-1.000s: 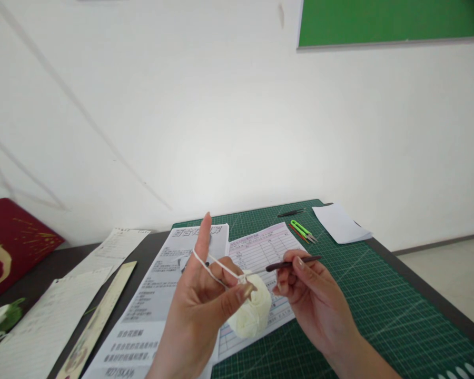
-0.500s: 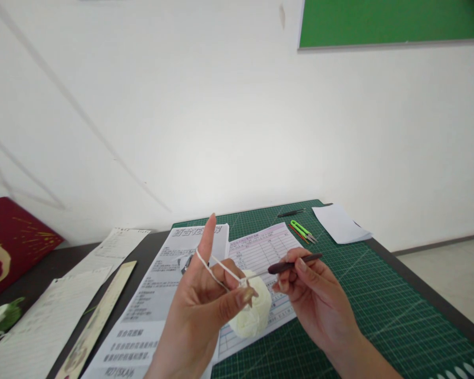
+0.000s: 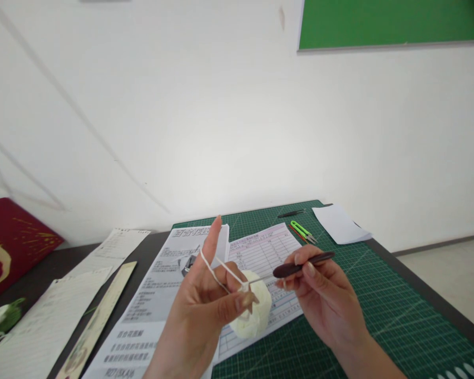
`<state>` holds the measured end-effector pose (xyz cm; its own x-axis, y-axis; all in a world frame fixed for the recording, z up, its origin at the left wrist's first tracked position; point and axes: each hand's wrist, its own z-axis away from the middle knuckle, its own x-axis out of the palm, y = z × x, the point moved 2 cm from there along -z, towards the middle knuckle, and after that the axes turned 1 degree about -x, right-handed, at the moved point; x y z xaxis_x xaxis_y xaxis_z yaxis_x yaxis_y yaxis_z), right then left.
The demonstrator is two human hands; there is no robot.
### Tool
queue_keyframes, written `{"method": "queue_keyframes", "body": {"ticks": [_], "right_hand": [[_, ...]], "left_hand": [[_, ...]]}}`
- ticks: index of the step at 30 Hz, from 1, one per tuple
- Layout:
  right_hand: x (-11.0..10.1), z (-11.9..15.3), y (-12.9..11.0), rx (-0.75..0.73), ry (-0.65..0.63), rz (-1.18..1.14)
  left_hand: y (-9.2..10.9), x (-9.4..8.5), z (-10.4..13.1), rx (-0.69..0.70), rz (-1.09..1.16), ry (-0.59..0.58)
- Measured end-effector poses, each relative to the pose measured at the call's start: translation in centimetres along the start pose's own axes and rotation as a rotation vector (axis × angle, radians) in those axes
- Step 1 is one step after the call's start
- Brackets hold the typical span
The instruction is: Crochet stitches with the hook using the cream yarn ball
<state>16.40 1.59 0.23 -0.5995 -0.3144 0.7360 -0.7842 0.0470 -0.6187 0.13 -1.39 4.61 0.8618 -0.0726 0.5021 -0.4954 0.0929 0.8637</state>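
Observation:
My left hand (image 3: 205, 297) pinches a small piece of white crochet work (image 3: 245, 287) between thumb and fingers, its index finger pointing up. White yarn (image 3: 233, 275) loops around that finger and runs down to the piece. In my right hand (image 3: 319, 295) is a crochet hook with a dark brown handle (image 3: 290, 269), held like a pen. Its thin metal shaft points left and meets the work at my left fingertips; the hook's tip is too small to make out. Behind the left fingers a ball of cream yarn (image 3: 256, 313) sits on a printed form, partly covered.
Printed sheets (image 3: 142, 300) lie on the green cutting mat (image 3: 379, 310) and the dark table. Green thread snips (image 3: 301, 230), black tweezers (image 3: 291, 213) and white paper (image 3: 337, 223) are farther back. A ruler-like strip (image 3: 98, 321) and handwritten pages (image 3: 51, 316) lie left.
My right hand and the crochet hook have shifted slightly to the right, away from the left hand. My left index finger has tipped a little to the right.

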Motion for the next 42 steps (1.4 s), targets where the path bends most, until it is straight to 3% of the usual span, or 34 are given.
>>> {"method": "queue_keyframes", "body": {"ticks": [11, 22, 34, 42], "right_hand": [[-0.45, 0.11, -0.76, -0.118, -0.095, 0.149], [-0.70, 0.20, -0.78, -0.178, -0.059, 0.217], [-0.83, 0.24, -0.68, -0.163, -0.002, 0.221], [-0.68, 0.17, -1.02, -0.158, -0.072, 0.234]], "left_hand": [[0.15, -0.06, -0.13, -0.020, -0.026, -0.013], [-0.07, 0.40, 0.06, 0.212, -0.242, 0.076], [0.18, 0.30, 0.21, 0.210, -0.375, 0.070], [0.38, -0.10, -0.21, 0.089, -0.197, 0.035]]}}
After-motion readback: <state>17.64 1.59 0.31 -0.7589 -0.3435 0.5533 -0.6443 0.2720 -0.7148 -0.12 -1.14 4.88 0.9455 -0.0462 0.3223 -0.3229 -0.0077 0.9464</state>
